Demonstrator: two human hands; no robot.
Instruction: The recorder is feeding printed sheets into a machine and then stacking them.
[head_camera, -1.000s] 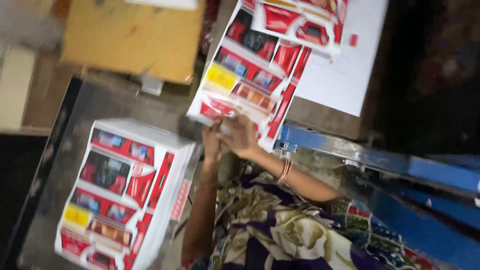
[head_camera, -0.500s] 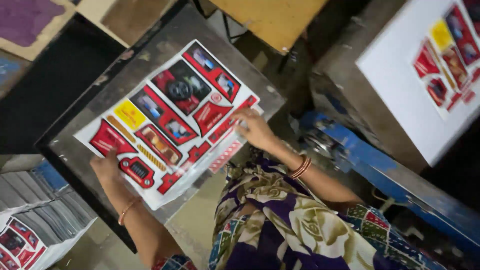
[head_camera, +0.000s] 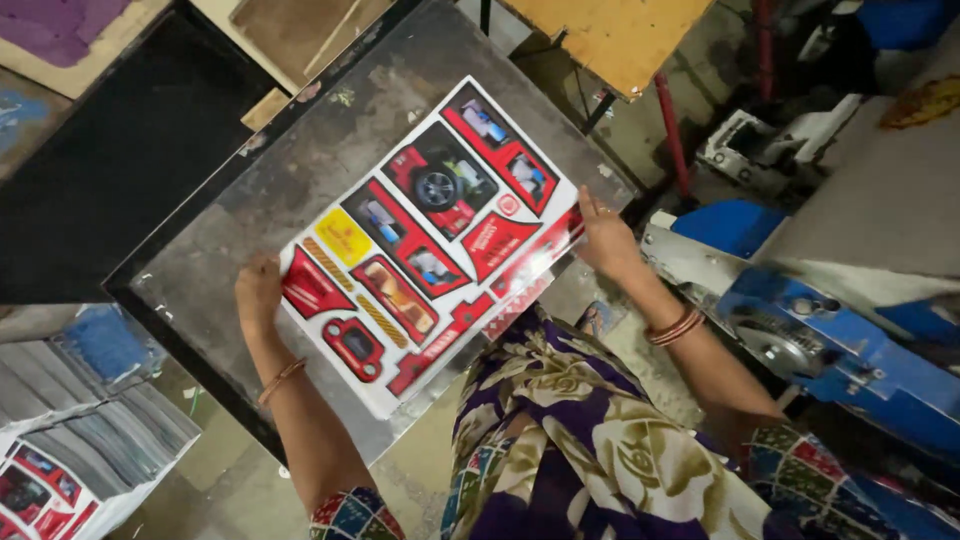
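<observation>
Two hands hold one printed sheet (head_camera: 425, 245) flat over a dull grey metal plate (head_camera: 250, 240), each hand at an opposite edge so the thin card stays stretched and does not sag or curl. The left hand (head_camera: 258, 290) sits at about eight o'clock of the sheet, fingers tucked under its lower-left edge and closed on it. The right hand (head_camera: 603, 238) sits at about three o'clock, fingers pinching the right edge near the corner. Gripping only the margins keeps fingers off the red, yellow and black printed panels, which appear to be cut-out shapes of a toy car box.

The sheet lies turned at an angle, its long side running from seven o'clock towards one o'clock, roughly in line with the plate's dark raised frame (head_camera: 150, 310). Whether it rests fully on the plate or hovers just above cannot be told.

At seven o'clock, well apart from the hands, stands a stack of similar sheets (head_camera: 70, 470). At three to four o'clock is a blue machine (head_camera: 850, 340), near the right forearm. A yellow board (head_camera: 620, 35) sits at twelve o'clock.
</observation>
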